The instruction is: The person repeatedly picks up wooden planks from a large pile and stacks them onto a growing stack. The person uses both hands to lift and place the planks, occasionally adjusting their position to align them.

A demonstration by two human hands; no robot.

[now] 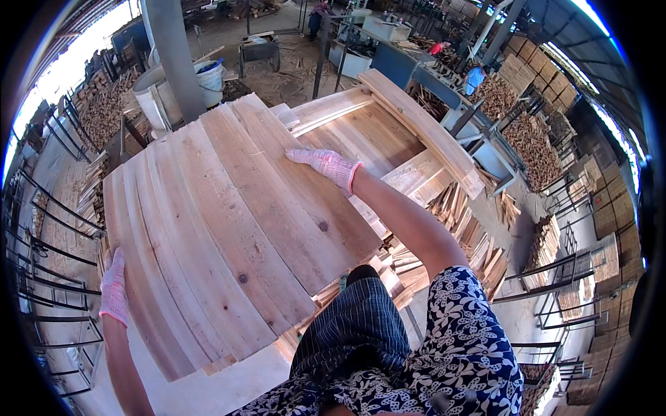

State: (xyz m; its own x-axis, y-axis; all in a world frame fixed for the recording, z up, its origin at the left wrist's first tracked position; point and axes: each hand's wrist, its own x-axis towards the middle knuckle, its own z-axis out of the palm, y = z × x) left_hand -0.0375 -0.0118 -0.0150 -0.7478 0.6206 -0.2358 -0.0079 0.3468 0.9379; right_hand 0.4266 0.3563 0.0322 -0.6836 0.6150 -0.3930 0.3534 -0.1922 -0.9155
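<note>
A wide wooden panel (208,229) of several pale planks lies side by side in front of me, slanted, with uneven ends and a few dark knots. My left hand (114,288), in a pink and white knit glove, grips its left edge; part of the fingers is hidden by the wood. Across the panel's right edge reaches my right hand (325,165), gloved alike, its fingers closed over the top face. The thumb side is hard to see. Just beyond that edge is a wooden frame (409,173) of boards around a planked middle, with a loose plank (423,132) lying across its far side.
Offcut sticks (479,243) are heaped below the frame at right. A grey post (173,59) and a white bucket (209,82) stand beyond the panel. Metal racks (59,277) line the left. Wood stacks (531,149) and people (474,80) are farther off.
</note>
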